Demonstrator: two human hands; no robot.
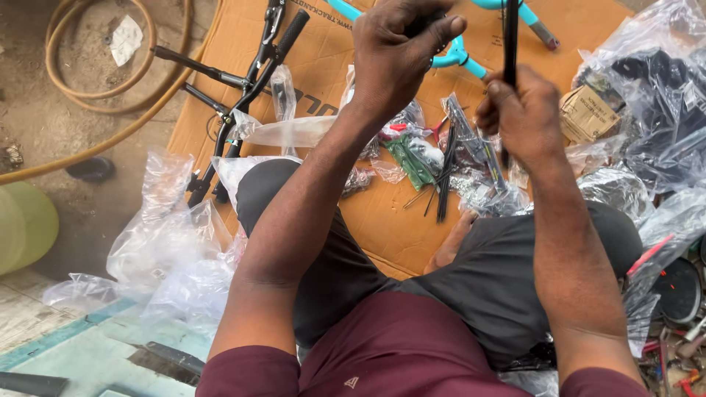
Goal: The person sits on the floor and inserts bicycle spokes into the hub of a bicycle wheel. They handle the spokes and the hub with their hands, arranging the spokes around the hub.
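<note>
Maroon shirt sleeves and black shorts fill the lower frame, nearest the camera; the person is seated on a flattened brown cardboard sheet [382, 228]. All positions below are referenced to this sheet.

The left hand [401, 55] is raised over the far part of the sheet, fingers curled and pressed around a small dark part that is mostly hidden by the hand. Just beyond it, a turquoise metal bicycle frame tube [460, 59] is seen.

The right hand [522, 117] is closed in a fist around a thin black upright rod [510, 37], held above the sheet's right side.

A bundle of thin black spokes [445, 176] and clear plastic parts bags [471, 158] lie near the sheet's centre. Black bicycle handlebars [243, 81] rest on its left edge. A yellow hose [110, 132] lies well left of the sheet.
</note>
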